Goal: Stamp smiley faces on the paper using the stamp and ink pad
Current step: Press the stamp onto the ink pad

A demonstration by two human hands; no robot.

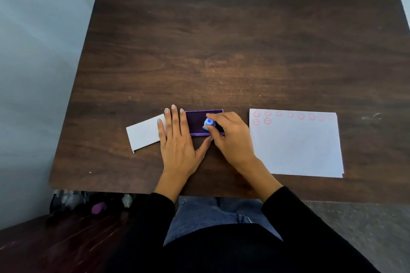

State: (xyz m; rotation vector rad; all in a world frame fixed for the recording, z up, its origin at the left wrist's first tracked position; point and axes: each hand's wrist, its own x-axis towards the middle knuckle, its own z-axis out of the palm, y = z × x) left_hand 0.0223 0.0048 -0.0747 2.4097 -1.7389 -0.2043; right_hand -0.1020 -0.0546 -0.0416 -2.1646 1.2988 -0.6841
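Note:
A purple ink pad [196,121] lies open near the table's front edge. My right hand [230,137] is shut on a small blue round stamp [209,122], which stands pressed down on the pad's dark surface. My left hand [178,139] lies flat on the table just left of the pad, fingers spread, with its thumb against the pad's front edge. To the right lies a white sheet of paper [297,150] with several red smiley faces in a full top row and two more below at the left.
A smaller white card [144,133] lies left of my left hand, partly under its fingers. The dark wooden table [221,40] stretches far back. Below the front edge are my lap and a few things on the floor at the left.

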